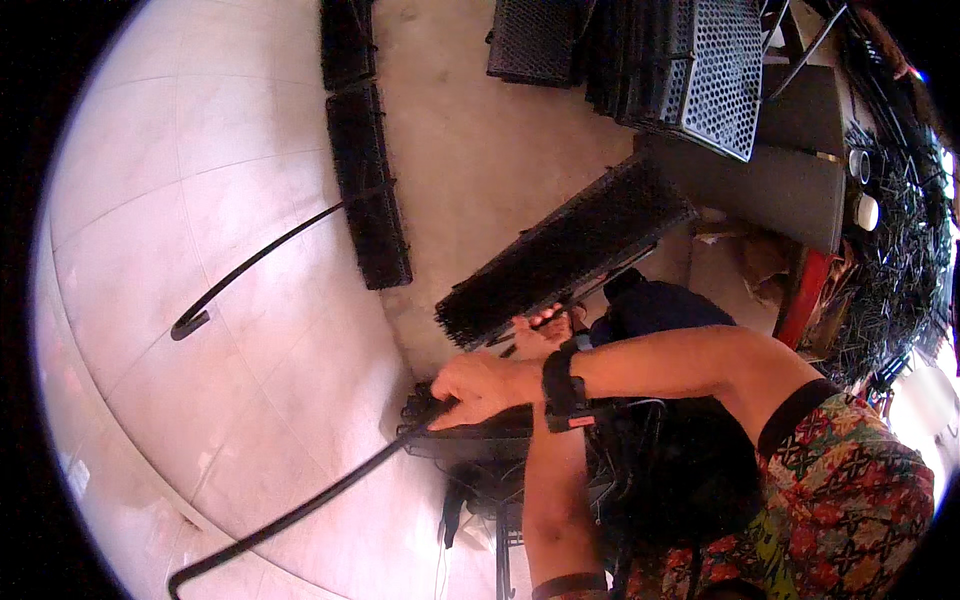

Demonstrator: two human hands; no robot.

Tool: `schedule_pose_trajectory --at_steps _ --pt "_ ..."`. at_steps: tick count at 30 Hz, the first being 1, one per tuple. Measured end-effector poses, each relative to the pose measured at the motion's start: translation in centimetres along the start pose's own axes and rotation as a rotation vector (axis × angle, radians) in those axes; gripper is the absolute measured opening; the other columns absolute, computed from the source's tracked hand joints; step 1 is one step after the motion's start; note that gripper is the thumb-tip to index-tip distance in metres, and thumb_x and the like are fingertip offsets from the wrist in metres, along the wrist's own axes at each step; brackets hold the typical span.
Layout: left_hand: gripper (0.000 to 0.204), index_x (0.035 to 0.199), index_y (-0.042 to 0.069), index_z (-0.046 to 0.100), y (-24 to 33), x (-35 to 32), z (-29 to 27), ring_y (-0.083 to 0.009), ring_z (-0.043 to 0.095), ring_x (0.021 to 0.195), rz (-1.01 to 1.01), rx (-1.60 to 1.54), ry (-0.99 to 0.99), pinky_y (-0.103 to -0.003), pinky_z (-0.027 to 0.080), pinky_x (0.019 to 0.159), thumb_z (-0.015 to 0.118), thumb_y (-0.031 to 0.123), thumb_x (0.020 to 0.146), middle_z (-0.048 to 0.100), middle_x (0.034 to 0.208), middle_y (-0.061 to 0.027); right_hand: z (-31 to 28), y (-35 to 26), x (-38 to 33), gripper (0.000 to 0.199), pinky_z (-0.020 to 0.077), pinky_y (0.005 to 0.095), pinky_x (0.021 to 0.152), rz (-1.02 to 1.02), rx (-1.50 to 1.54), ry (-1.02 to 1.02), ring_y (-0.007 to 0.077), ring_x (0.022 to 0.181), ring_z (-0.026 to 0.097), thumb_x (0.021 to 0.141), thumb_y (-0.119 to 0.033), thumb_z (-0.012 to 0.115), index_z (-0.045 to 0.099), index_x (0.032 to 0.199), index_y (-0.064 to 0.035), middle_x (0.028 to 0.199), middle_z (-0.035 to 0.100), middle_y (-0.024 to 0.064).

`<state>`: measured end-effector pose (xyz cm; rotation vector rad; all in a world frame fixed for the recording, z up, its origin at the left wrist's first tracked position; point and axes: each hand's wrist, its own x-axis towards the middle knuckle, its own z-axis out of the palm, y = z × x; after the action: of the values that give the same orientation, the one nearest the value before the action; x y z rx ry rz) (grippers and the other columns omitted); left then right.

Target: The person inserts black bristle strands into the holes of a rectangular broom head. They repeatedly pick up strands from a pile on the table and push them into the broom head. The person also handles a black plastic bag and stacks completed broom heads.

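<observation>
My right hand [478, 390], with a black band at the wrist, is closed around a thin black rod [320, 498]. The rod slants down to the lower left and bends near its end. My left arm passes beneath the right wrist. Its hand [543, 328] has curled fingers beside a long, dark, rough-textured block [570, 255]; what it holds is partly hidden. Under my right hand lies a dark tray-like surface [470, 440], mostly covered by my arms.
A second black rod [265, 250] with a hooked end reaches over pale floor tiles to dark blocks [370, 185]. Perforated grey panels [715, 80] stand at the upper right. Beyond lie a heap of black strips [890, 290], a white object [866, 211] and dark blue cloth [665, 312].
</observation>
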<state>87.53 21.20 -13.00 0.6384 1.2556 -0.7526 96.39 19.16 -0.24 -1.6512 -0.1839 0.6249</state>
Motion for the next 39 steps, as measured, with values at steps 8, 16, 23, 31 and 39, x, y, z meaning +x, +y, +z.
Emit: schedule_pose_trajectory --at_steps 8,16,23,31,39 --pt "0.031 0.071 0.011 0.045 -6.4 -3.4 3.1 -0.0182 0.05 0.072 0.143 -0.327 -0.133 -0.036 0.042 0.074 0.054 0.037 0.085 0.047 0.069 -0.0001 -1.3 -1.5 -6.0 0.034 0.0385 0.0456 0.045 0.063 -0.107 -0.026 0.038 0.052 0.053 0.069 -0.034 0.06 0.057 0.056 -0.0025 0.053 0.051 0.0171" --pt "0.074 0.122 0.007 0.042 -5.7 -5.9 0.9 -0.0303 0.05 0.102 0.363 0.452 0.443 -0.038 0.043 0.081 0.059 0.06 0.072 0.05 0.111 -0.0156 -2.1 -4.2 -8.1 0.031 0.0376 0.0432 0.045 0.079 -0.077 -0.08 0.0371 0.055 0.054 0.074 -0.026 0.059 0.053 0.054 -0.003 0.056 0.052 0.0174" --pt "0.052 0.118 0.001 0.043 3.3 -6.4 -1.0 -0.0402 0.048 0.098 1.009 1.628 -0.08 -0.04 0.039 0.084 0.052 0.039 0.084 0.05 0.109 -0.0242 -2.0 -5.7 -5.9 0.023 0.0379 0.0457 0.05 -0.031 0.06 -0.091 0.0389 0.059 0.054 0.065 -0.02 0.062 0.054 0.057 -0.0012 0.057 0.053 0.0169" --pt "0.03 0.11 0.003 0.054 6.1 -3.3 -3.2 -0.0337 0.055 0.085 0.757 1.4 -0.476 -0.036 0.044 0.074 0.052 0.022 0.086 0.055 0.099 -0.0223 0.7 -4.6 -1.9 0.02 0.041 0.0461 0.053 -0.038 -0.026 -0.221 0.0372 0.065 0.056 0.061 -0.02 0.062 0.056 0.06 -0.001 0.062 0.055 0.0168" --pt "0.034 0.116 0.003 0.052 7.2 -2.3 -5.6 -0.0106 0.052 0.075 0.621 0.937 -0.474 -0.023 0.042 0.073 0.053 0.021 0.088 0.057 0.085 -0.0039 1.8 -4.1 2.8 0.028 0.0427 0.044 0.056 -0.066 -0.081 -0.178 0.0371 0.069 0.056 0.066 -0.026 0.064 0.055 0.074 -0.0001 0.068 0.056 0.0174"
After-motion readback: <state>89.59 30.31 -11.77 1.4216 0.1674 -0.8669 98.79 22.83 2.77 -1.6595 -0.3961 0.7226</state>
